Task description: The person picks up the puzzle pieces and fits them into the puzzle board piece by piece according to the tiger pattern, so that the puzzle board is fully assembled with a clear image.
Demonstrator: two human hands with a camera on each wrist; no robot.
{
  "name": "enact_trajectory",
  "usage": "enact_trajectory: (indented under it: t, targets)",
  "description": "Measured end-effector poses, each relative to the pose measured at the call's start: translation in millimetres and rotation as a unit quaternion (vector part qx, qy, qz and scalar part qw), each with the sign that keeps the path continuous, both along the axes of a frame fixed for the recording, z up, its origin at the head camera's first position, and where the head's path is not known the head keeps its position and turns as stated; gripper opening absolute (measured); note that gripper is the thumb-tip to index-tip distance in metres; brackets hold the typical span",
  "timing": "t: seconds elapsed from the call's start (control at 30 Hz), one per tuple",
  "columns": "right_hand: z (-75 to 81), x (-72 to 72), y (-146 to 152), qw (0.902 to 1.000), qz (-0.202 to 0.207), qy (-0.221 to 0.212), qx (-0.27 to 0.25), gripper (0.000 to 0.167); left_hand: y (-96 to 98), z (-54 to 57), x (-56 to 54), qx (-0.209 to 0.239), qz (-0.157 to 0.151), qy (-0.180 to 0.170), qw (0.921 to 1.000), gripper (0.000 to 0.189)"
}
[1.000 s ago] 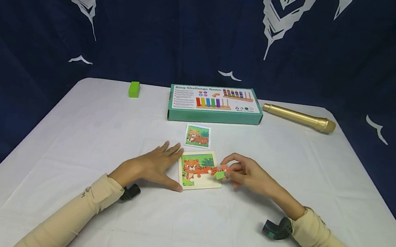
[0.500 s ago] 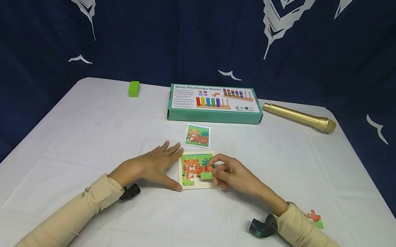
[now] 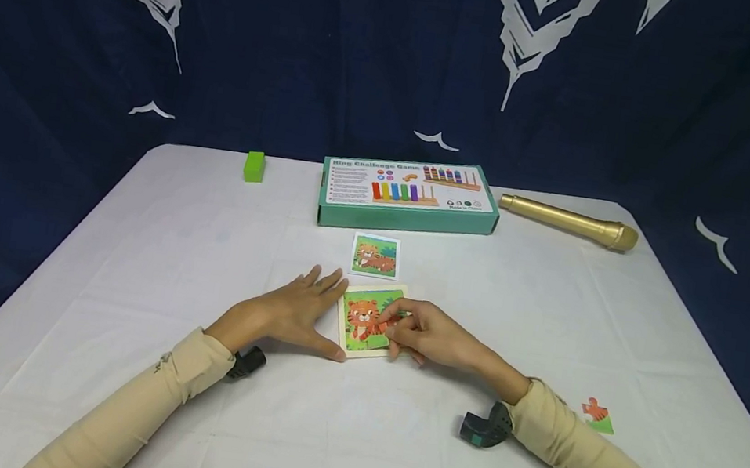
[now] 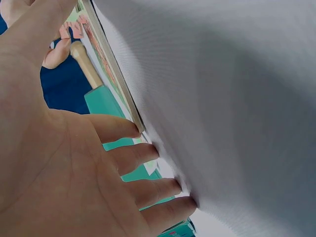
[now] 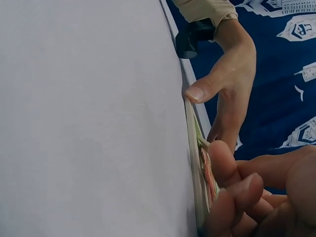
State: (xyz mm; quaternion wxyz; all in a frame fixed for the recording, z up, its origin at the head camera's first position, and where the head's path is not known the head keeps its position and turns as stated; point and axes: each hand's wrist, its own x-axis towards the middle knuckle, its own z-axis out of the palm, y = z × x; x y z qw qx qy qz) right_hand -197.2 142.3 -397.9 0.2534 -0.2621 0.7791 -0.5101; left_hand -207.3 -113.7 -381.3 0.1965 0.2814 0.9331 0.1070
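Observation:
A tiger jigsaw puzzle in a pale wooden tray (image 3: 366, 355) lies on the table in the head view. My left hand (image 3: 293, 312) spreads along the tray's left side, index fingertip and thumb touching its edge; the left wrist view shows those fingers straight. Over the tray's lower right, my right hand (image 3: 436, 335) pinches a green and orange puzzle piece (image 3: 378, 340) between thumb and fingers. The piece sits at the puzzle's lower part, partly hidden by the fingers. Another puzzle piece (image 3: 598, 415), orange and green, lies alone beside the right sleeve.
Behind the tray lies a tiger picture card (image 3: 375, 256). Farther back are a teal Ring Challenge Game box (image 3: 410, 197), a gold microphone (image 3: 568, 222) and a green block (image 3: 254, 167). A dark patterned curtain (image 3: 398, 55) hangs behind the white table.
My right hand has moved left over the tray, bringing the piece from the right edge down into the picture's lower part. The loose piece has come out from behind the sleeve. My left hand stays put.

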Motion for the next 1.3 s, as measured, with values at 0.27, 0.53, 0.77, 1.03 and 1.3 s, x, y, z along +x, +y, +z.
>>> enact_trajectory:
  t: [0.27,0.53,0.77,1.03,1.3]
  targets:
    - [-0.7,2.1,-4.8,0.9986,-0.032,0.018,0.038,0.015,0.4,0.5,0.3,0.004,0.000,0.000,1.0000,0.114]
    - [1.9,2.5,-6.4,0.9976,-0.024,0.031,0.057,0.014,0.2,0.3,-0.2,0.004,-0.003,0.003,1.0000,0.114]
    - [5.4,-4.5,-6.4,0.9967,-0.008,0.018,0.079,0.014,0.4,0.5,-0.6,0.002,-0.003,0.003,1.0000,0.114]
    - [5.0,-11.6,-6.5,0.9962,0.010,-0.015,0.086,0.016,0.6,-0.9,-0.9,0.002,-0.005,0.001,1.0000,0.115]
    - [3.8,-11.9,-10.2,0.9951,0.000,0.003,0.099,0.015,0.1,0.6,-0.8,0.000,-0.005,0.002,1.0000,0.115]
